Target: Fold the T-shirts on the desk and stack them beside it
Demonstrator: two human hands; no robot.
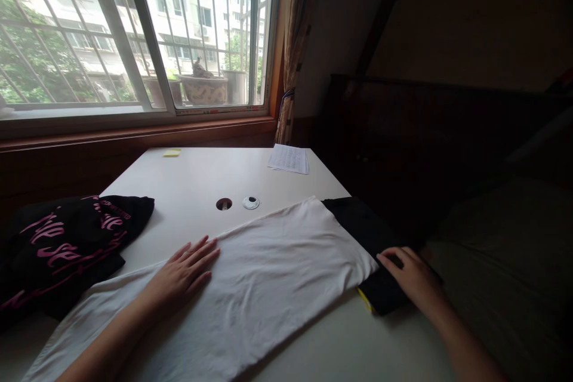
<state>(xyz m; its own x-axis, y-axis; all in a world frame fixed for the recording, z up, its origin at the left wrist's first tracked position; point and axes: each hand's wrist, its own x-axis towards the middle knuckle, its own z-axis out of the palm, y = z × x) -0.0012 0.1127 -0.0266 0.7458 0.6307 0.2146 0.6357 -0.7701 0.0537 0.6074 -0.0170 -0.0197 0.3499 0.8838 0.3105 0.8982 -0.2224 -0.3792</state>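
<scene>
A white piece of clothing (pixel 268 268) lies spread in a long slanting shape across the white table (pixel 188 179), with soft wrinkles over it. My left hand (pixel 190 267) rests flat on its upper left part, fingers stretched out. At its right corner, my right hand (pixel 405 271) pinches the edge of the fabric between thumb and fingertips. Under that right end is a dark folded cloth (pixel 385 298), with a yellow strip showing at its lower edge. Which kind of garment the white one is, I cannot tell.
A black garment with pink lettering (pixel 67 245) is heaped at the left. Papers (pixel 289 159) and a yellow sticky note (pixel 172 153) lie at the table's far side. A cable hole (pixel 224 204) and a round cover (pixel 251 202) sit mid-table. Beyond is a barred window (pixel 134 36).
</scene>
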